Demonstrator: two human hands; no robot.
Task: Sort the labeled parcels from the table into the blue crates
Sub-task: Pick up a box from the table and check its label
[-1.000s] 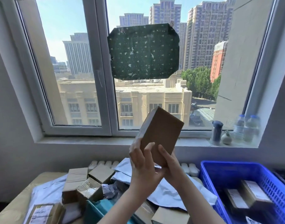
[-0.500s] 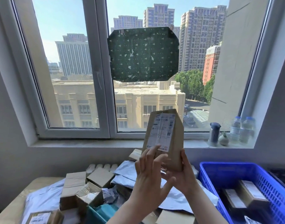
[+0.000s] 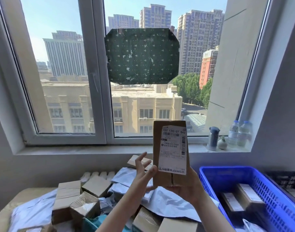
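Note:
A small brown cardboard parcel stands upright in front of me with its white shipping label facing the camera. My right hand grips it from below and behind, fingers curled round its lower end. My left hand hovers just left of the parcel, fingers spread; whether it touches the box I cannot tell. A blue crate sits at the lower right with a few labelled boxes inside. Several more parcels and grey mailer bags lie piled on the table below.
The beige table edge shows at the lower left. A windowsill runs behind, carrying a dark flask, a small vase and two water bottles at the right. A green patterned sheet is stuck on the window.
The parcel has been turned from its plain side to its label side and now stands straighter. My left hand let go and its fingers spread apart beside the box.

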